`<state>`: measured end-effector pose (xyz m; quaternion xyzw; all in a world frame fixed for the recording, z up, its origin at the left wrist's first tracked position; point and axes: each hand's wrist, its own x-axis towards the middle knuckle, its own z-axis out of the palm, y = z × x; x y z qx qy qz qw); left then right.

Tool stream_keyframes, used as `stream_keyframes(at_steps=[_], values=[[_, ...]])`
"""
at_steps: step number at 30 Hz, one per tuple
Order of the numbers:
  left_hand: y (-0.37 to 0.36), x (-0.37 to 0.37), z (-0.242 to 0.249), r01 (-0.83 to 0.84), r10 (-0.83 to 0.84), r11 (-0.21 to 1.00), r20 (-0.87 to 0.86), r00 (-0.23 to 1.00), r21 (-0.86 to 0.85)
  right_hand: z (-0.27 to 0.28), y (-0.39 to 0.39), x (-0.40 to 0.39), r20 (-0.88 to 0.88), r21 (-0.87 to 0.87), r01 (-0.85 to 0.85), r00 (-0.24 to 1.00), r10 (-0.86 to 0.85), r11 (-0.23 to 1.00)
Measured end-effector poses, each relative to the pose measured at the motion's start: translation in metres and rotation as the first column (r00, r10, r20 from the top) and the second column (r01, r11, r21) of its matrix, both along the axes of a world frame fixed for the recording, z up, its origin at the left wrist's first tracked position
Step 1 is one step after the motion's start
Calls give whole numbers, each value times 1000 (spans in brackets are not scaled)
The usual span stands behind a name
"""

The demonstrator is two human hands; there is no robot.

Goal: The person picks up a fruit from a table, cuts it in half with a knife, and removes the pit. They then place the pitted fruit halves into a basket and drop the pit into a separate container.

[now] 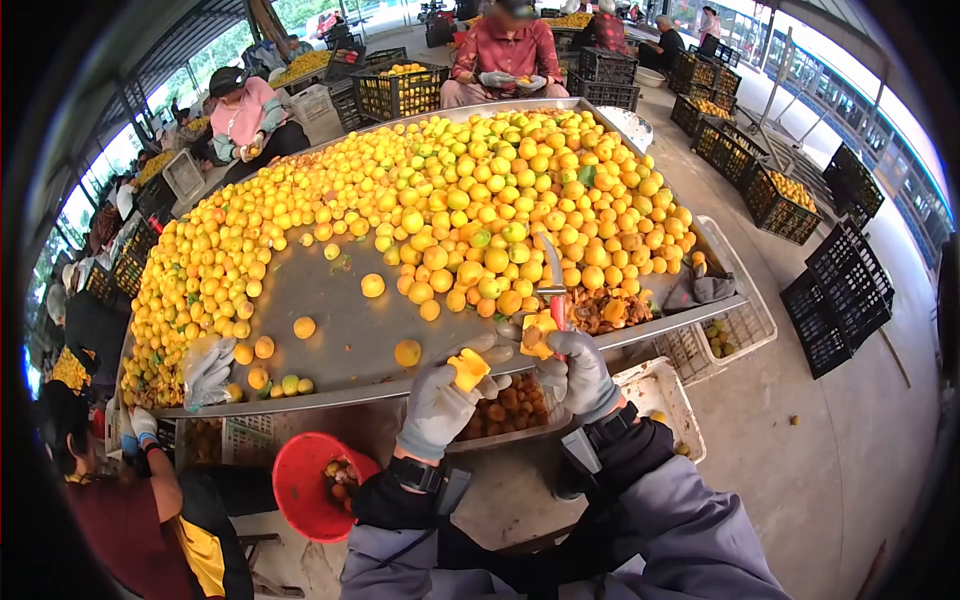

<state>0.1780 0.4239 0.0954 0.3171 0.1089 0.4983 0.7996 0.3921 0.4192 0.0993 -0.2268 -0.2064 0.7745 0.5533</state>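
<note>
My left hand (438,408), in a pale grey work glove, pinches an opened apricot half (468,370) over the table's near edge. Just to its right, my right hand (582,378), gloved the same way, holds a small curved knife (557,308) with a red handle, its blade pointing up and away. Another apricot piece (537,335), cut open, sits at the fingers of this right hand. Beyond both hands a large heap of whole yellow-orange apricots (480,200) covers much of the metal table (330,345).
Below the table edge stand a crate of apricot pieces (508,408), a red bucket (318,490) and a white crate (665,400). Scraps (605,310) and a dark cloth (700,290) lie at the right. Other people sit around; black crates (835,300) stand rightward.
</note>
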Motion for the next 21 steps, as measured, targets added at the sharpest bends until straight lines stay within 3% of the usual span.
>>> stream_keyframes(at_steps=[5,7,8,9,11,13,15,16,17,18,20,21], values=[[-14,-22,-21,32,-31,1000,-17,999,1,-13,-9,4,-36,-18,-27,999,26,999],[-20,-29,-33,76,-66,996,-181,981,51,-8,-14,2,-35,-38,-6,999,5,999],[-26,-29,-36,55,-53,998,-318,947,-5,-10,-15,2,-46,-46,-29,999,27,999],[-27,-28,-50,56,-55,998,-314,948,-5,-11,-16,2,-59,-55,-55,997,52,997],[-21,-25,-92,-122,126,991,-619,775,49,-10,-16,1,-33,-48,-73,997,72,996],[-14,-20,-108,-162,101,985,-596,797,-50,-8,-15,-1,-21,-13,-109,994,109,994],[-10,-17,-125,-74,211,977,-931,298,198,-2,-13,-6,26,-38,-101,995,102,994],[-9,-21,-140,-36,209,978,-957,201,206,0,-11,-7,65,-57,-87,994,91,995],[-8,-23,-154,-36,203,979,-957,207,200,-3,-8,-6,70,-63,-86,993,90,994],[-8,-24,-170,-51,146,989,-912,383,137,-9,-6,-4,98,-86,-92,990,101,992],[-18,-19,-120,-79,2,993,-681,732,-82,-15,-5,-5,123,-120,-104,985,119,987],[-22,-14,-87,-84,1,993,-681,732,-88,-14,-4,-6,112,-115,-147,981,160,982]])
